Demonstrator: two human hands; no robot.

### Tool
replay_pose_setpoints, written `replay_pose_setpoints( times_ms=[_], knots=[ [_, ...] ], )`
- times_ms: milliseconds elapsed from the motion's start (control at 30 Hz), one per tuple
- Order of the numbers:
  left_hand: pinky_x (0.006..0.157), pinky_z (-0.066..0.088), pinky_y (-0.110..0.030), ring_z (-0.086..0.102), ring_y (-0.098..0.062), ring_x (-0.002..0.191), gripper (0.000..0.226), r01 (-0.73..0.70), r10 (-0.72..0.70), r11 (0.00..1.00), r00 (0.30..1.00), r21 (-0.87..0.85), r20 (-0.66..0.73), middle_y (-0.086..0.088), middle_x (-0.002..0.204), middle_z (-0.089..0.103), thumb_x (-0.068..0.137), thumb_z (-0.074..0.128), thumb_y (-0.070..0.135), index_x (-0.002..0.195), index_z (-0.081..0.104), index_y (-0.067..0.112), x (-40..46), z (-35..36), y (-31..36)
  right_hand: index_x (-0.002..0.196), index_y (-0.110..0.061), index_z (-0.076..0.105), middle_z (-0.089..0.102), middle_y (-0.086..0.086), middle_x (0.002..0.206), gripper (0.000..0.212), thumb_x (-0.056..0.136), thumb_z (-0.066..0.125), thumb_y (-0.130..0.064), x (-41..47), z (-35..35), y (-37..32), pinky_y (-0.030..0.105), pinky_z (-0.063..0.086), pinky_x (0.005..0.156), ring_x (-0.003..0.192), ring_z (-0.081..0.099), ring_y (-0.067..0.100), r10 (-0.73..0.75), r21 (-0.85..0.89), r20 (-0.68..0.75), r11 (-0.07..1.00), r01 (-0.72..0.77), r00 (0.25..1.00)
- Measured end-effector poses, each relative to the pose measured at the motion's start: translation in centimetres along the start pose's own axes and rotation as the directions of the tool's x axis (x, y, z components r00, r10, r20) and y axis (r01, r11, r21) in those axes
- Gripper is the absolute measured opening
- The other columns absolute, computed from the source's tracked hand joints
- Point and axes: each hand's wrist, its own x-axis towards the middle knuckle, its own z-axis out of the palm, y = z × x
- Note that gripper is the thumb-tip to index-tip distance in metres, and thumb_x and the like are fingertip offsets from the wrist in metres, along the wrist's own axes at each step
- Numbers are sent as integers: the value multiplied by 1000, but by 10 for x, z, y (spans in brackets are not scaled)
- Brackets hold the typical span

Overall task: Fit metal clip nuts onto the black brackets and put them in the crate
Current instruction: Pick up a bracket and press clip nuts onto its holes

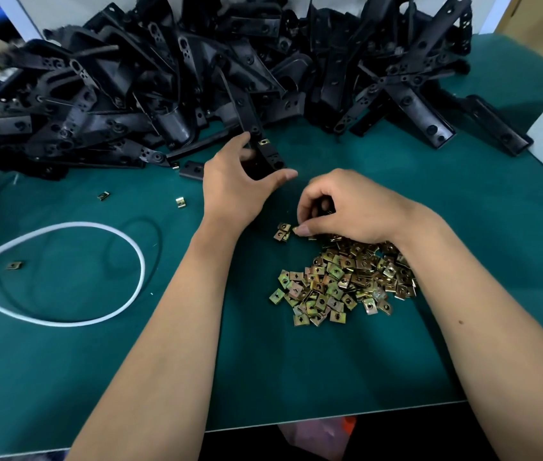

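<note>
Left hand [237,184] grips a long black plastic bracket [265,154], far end lost in the heap; right hand [346,207], fingertips curled under, picks among brass-coloured metal clip nuts [340,281], its grasp hidden.

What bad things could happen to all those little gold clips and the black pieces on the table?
The left hand holds one black bracket leaning on the big bracket pile; tugging it might make the pile slide. The right hand picks at the clip nut heap, so nuts may scatter like the stray clip nut by the white cable.
</note>
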Motion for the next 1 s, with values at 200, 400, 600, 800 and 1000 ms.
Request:
replay_pose_setpoints(
  times_ms=[200, 400, 600, 800, 1000],
  knots=[
    [101, 40, -20, 60, -11, 122, 101, 3, -2, 1000, 1000, -11, 9, 6, 126, 70, 64, 89, 61, 148, 51, 22, 0, 0, -1, 80, -24, 73, 69, -12, 80, 12, 84, 85, -27, 2, 1, 5, 16, 44, 69, 76, 62, 1, 20, -19, -192, 1000, -25, 981],
    [109, 46, -31, 61, -11, 122, 101, -20, 20, 1000, 1000, -11, 22, 5, 125, 70, 63, 89, 62, 148, 52, 21, 0, -1, 0, 86, -19, 73, 70, -10, 77, 14, 82, 85, -12, 2, 1, 11, 7, 43, 63, 71, 65, 3, 90, 89, -309, 994, -65, 947],
    [100, 40, -18, 58, -6, 117, 100, -36, 38, 999, 999, -37, 38, 6, 125, 68, 63, 92, 56, 149, 51, 24, -2, -1, -1, 112, -25, 77, 72, -15, 91, 25, 94, 71, -9, 4, 2, 10, 10, 49, 76, 82, 66, -3, 146, 239, -336, 969, -65, 931],
    [91, 30, -1, 54, -1, 112, 113, -127, 131, 990, 990, -62, 61, 14, 116, 63, 58, 98, 44, 154, 40, 28, -4, 0, 2, 101, -27, 80, 70, -2, 80, 30, 99, 61, -3, 2, -1, 9, 17, 52, 68, 64, 61, 7, 262, 494, -373, 868, -49, 890],
    [99, 34, -6, 53, 0, 111, 118, -237, 240, 970, 966, -45, 91, 16, 114, 59, 55, 99, 44, 156, 39, 26, -10, 7, 9, 96, -7, 75, 78, 10, 84, 12, 89, 74, 3, 5, 6, 1, 23, 57, 65, 71, 73, 15, 468, 802, -385, 596, 38, 796]
  ],
)
